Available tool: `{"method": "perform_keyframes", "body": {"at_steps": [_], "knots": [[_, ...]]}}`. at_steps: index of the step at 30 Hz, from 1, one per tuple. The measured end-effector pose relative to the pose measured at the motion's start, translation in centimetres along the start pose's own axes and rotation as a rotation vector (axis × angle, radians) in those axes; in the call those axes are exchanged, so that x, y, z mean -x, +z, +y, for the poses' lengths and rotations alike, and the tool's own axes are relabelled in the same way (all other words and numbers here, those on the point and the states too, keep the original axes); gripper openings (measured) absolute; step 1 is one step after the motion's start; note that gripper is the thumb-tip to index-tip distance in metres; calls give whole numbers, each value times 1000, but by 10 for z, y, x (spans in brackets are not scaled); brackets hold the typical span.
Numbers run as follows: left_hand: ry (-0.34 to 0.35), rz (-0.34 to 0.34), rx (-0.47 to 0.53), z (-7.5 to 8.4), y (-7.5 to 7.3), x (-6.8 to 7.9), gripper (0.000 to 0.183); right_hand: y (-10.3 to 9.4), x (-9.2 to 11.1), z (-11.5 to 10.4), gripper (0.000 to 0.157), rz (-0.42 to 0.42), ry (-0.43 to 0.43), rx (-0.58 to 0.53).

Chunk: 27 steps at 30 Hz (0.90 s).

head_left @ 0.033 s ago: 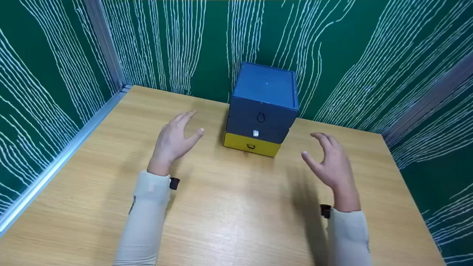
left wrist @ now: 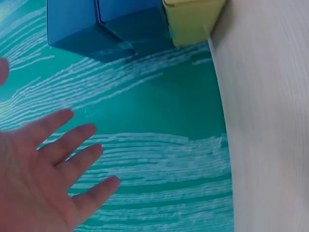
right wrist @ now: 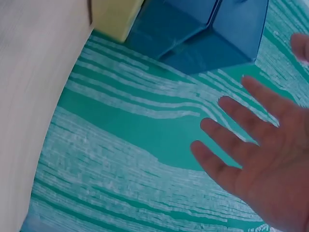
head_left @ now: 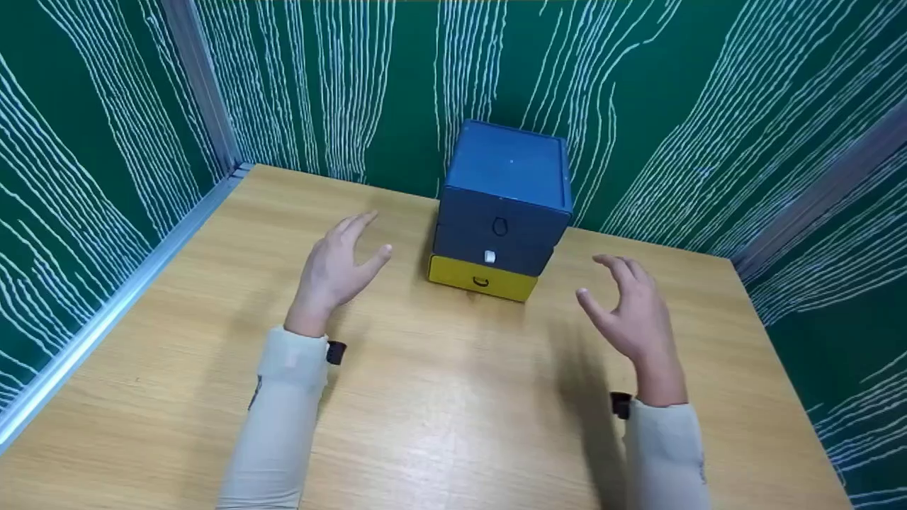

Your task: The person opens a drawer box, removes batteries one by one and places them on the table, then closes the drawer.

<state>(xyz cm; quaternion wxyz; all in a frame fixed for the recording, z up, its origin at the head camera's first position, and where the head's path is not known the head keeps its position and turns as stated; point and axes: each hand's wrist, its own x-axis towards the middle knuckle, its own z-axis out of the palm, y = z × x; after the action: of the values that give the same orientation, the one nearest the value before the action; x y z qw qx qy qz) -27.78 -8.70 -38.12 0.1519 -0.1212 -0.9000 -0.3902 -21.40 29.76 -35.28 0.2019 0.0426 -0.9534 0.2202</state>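
Note:
A small stacked drawer unit stands towards the back of the table, with a blue top and two dark blue drawers. The upper drawer carries a dark loop handle, the one below it a white knob. At the bottom is a yellow drawer with a dark curved pull. My left hand hovers to the left of the unit, fingers spread and palm facing inward. To its right, my right hand is held up in the same way. Both hands are apart from the unit and hold nothing.
The light wooden table is bounded by dark green panels with pale wavy lines at the back and sides. Metal posts stand at the corners. Each wrist bears a small black device by the sleeve.
My right hand has shifted very slightly to the left. The left hand and the drawer unit look practically the same.

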Motion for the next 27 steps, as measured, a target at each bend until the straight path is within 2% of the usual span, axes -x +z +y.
{"method": "perform_keyframes", "body": {"at_steps": [3,6,9,11,18,24,27], "knots": [[26,31,105,4,5,-5,59,4,-2,-2,46,43,-23,-51],[56,63,324,11,14,-13,49,12,-7,-11,36,87,-69,-143],[43,50,523,23,21,-23,40,19,-16,-23,31,80,-93,-211],[34,35,599,34,25,-31,38,23,-23,-32,28,60,-96,-236],[4,-28,682,60,39,-62,39,41,-42,-59,26,-42,-82,-338],[-68,-105,749,67,53,-80,40,56,-50,-69,29,-109,-83,-369],[-94,-120,775,67,57,-84,39,61,-52,-71,29,-102,-108,-390]]}}
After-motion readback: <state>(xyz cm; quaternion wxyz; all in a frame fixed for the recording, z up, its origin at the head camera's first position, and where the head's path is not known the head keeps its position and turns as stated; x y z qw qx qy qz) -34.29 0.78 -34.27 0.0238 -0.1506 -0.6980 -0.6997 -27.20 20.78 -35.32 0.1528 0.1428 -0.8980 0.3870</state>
